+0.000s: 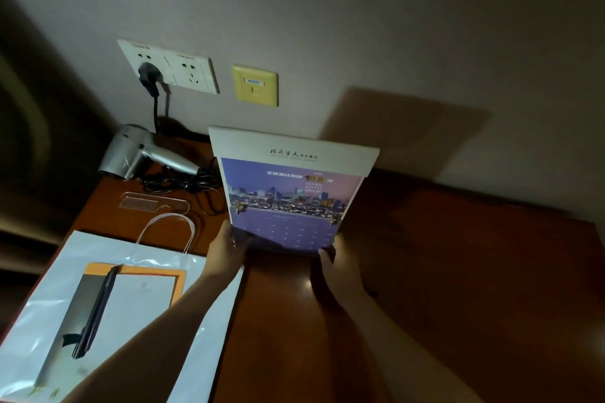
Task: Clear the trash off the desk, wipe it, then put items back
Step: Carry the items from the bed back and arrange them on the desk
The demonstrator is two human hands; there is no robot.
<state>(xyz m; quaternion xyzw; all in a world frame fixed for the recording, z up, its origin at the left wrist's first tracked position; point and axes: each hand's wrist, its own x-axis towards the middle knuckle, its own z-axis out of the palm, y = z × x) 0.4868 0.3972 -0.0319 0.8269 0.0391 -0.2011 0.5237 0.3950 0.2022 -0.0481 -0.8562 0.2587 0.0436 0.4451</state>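
Nearest, my two forearms reach forward over the table [458, 271]. My left hand [226, 247] crosses the white paper bag [137, 298] lying flat at the left edge; my right hand [334, 267] lies over bare wood. Both sets of fingers curl round the bottom corners of the display board [289, 193], which I hold upright, tilted slightly back, its lower edge apparently just above the surface near the wall.

Risks, as I judge them: pinched only at the bottom, the tall board may tip backward or forward; my left forearm may drag the bag toward the edge.

Beyond: a clear comb [154, 203], then a tangled cord [183, 186] the board's left corner could snag, and the plugged-in hair dryer [144, 154].
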